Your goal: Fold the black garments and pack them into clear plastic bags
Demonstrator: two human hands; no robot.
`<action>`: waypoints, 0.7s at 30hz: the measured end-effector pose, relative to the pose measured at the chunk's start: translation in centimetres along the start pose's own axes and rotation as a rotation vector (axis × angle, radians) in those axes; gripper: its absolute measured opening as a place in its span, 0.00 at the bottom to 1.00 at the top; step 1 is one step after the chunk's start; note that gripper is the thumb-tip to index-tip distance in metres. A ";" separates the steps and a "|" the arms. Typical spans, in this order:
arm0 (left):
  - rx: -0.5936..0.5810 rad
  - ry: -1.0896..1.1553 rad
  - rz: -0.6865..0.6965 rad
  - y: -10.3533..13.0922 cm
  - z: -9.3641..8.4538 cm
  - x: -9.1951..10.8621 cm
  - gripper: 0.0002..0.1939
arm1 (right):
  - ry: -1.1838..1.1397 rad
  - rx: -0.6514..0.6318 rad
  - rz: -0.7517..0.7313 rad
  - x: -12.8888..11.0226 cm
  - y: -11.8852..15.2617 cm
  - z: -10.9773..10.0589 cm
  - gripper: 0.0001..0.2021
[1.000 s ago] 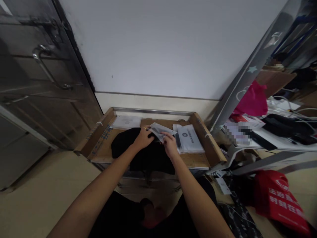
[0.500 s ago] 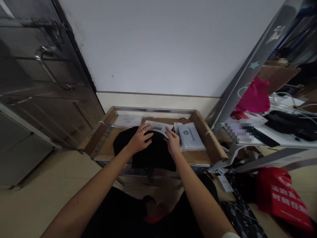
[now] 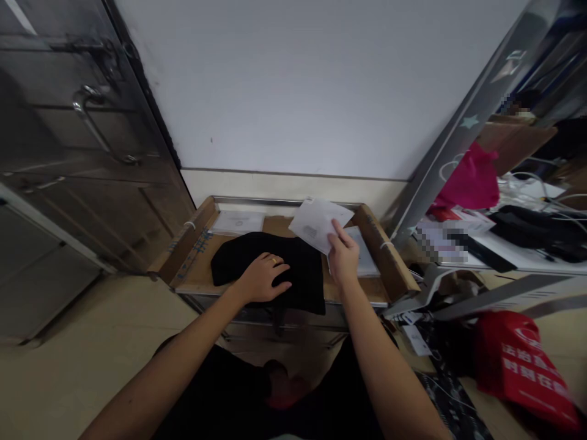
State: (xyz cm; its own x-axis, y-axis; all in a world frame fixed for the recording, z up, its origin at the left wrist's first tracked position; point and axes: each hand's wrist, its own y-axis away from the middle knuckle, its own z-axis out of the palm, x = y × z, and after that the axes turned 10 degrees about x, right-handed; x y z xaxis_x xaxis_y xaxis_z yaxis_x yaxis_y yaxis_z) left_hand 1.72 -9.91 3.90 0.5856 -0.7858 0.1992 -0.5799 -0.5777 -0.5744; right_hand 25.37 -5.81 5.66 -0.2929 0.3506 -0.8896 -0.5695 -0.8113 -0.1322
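Note:
A white plastic packet (image 3: 316,221) is pinched in my right hand (image 3: 343,252), raised over the right part of the cardboard-lined tray (image 3: 202,287). My left hand (image 3: 263,278) rests with fingers apart on a black cloth item (image 3: 302,275), which lies across the tray and hangs over its front edge. Partly hidden behind my right hand, another white packet (image 3: 367,260) lies at the tray's right side. At the back left of the tray sits a further white packet (image 3: 238,222).
A metal door (image 3: 105,134) with a handle stands at the left. On the right, a white desk (image 3: 509,244) bears a pink bag (image 3: 472,180), cables and black items. A red bag (image 3: 523,360) is low at the right. A pale wall rises behind the tray.
The packet has been lifted off the black cloth to the right in my right hand. My left hand has let go of it and moved down onto the cloth.

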 end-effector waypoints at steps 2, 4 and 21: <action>0.099 0.141 -0.154 -0.9 -0.2 0.7 0.19 | -0.133 -0.001 0.042 -1.5 0.0 0.3 0.29; 0.223 0.394 -0.383 -2.2 -0.2 1.4 0.20 | -0.189 -0.021 0.103 -2.2 0.5 0.7 0.30; 0.496 1.363 -1.205 -3.4 -1.0 -2.7 0.05 | 0.227 -0.281 0.088 1.9 2.1 1.0 0.25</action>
State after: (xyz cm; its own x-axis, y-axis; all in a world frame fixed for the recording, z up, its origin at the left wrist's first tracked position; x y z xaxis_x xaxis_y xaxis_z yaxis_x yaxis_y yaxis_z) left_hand 1.60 -6.03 6.12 -0.4340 0.1788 0.8830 0.0836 -0.9679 0.2371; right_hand 22.87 -6.42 4.16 -0.1358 0.1869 -0.9729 -0.3074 -0.9415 -0.1379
